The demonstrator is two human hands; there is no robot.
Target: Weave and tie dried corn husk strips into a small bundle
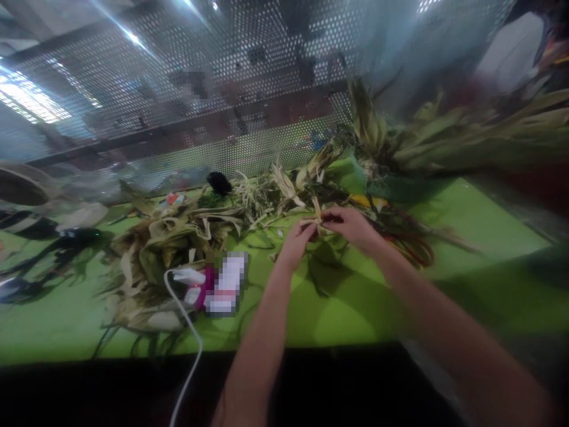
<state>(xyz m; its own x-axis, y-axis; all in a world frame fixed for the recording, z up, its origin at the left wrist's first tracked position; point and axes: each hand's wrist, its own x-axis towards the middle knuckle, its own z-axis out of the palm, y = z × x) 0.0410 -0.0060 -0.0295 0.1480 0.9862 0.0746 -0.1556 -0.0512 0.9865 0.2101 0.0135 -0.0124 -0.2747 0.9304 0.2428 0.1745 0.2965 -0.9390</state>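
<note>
Dried husk strip (316,206): long axis near vertical in view, free end up, slight left lean. Left hand (296,242), right hand (349,225): fingers pinching it.

pale strip (317,209) — partly hidden by fingers (334,216); white cable (200,344) — cut off below; husks (480,139) far right blurred

The left arm (255,338) is extended upward from the bottom centre of the frame, while the right arm (427,311) is stretched diagonally in from the lower right corner, both bare. Just right of centre, the left grip (294,242) and right grip (351,226) are held close together, palms turned down, fingers (332,213) curled into pinches.
</note>
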